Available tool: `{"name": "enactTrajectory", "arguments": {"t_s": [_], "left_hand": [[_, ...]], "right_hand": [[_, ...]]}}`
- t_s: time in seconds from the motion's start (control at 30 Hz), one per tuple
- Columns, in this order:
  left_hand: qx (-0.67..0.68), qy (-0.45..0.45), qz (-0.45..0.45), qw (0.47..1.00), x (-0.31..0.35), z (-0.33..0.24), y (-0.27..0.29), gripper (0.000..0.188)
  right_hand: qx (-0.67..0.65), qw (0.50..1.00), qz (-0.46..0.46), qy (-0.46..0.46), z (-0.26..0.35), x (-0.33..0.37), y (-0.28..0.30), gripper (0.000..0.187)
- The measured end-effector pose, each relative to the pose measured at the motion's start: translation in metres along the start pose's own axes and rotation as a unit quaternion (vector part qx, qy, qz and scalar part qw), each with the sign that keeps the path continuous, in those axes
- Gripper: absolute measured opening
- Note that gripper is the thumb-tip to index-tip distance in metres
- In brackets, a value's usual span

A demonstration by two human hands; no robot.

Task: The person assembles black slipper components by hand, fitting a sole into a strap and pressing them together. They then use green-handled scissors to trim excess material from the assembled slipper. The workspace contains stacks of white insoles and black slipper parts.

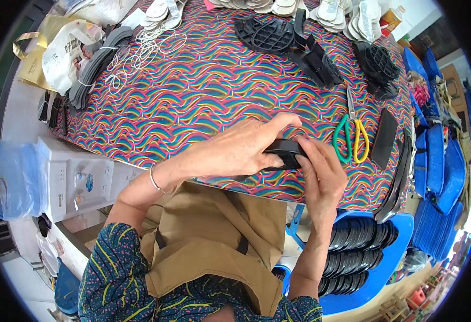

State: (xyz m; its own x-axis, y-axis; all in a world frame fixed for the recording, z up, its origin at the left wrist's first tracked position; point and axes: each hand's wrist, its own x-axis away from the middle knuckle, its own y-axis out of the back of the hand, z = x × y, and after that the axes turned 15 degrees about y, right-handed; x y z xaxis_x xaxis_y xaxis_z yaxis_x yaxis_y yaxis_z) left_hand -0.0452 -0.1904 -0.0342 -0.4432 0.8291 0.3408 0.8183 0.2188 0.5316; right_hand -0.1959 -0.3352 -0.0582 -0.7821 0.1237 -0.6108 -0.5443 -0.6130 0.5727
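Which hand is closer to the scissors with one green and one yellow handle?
Right. The right hand sits just beside the green-and-yellow-handled scissors; the left hand is farther away, across the black plastic piece.

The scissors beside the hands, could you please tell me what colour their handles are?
One green, one yellow handle on the metal-bladed scissors, clearest in the head view.

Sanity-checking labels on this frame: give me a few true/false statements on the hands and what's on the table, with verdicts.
1. Both hands hold one black piece. True: the left hand and right hand grip the black sole piece together at the table edge.
2. The scissors are in the right hand. False: the scissors, with one green and one yellow handle, lie on the patterned table, beside that hand.
3. The blue bin is empty. False: the blue bin holds stacked black pieces.
4. A bangle is on the left wrist. True: the bangle circles it.
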Motion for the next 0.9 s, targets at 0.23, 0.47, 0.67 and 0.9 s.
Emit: {"name": "enactTrajectory", "arguments": {"t_s": [0.23, 0.47, 0.67, 0.9], "left_hand": [[0.094, 0.011, 0.025, 0.995, 0.001, 0.012, 0.008, 0.065], [0.102, -0.071, -0.099, 0.987, 0.004, 0.026, -0.027, 0.064], [0.101, -0.071, -0.113, 0.986, 0.004, 0.025, -0.029, 0.071], [0.275, -0.032, -0.124, 0.953, 0.006, 0.027, -0.042, 0.064]], "right_hand": [[0.036, 0.993, -0.072, -0.092, 0.003, 0.051, -0.001, 0.038], [0.090, 0.994, -0.052, -0.044, 0.014, 0.027, 0.004, 0.060], [0.048, 0.994, 0.076, 0.066, 0.000, 0.006, -0.003, 0.060], [-0.020, 0.999, 0.042, 0.011, -0.006, 0.003, -0.004, 0.041]]}}
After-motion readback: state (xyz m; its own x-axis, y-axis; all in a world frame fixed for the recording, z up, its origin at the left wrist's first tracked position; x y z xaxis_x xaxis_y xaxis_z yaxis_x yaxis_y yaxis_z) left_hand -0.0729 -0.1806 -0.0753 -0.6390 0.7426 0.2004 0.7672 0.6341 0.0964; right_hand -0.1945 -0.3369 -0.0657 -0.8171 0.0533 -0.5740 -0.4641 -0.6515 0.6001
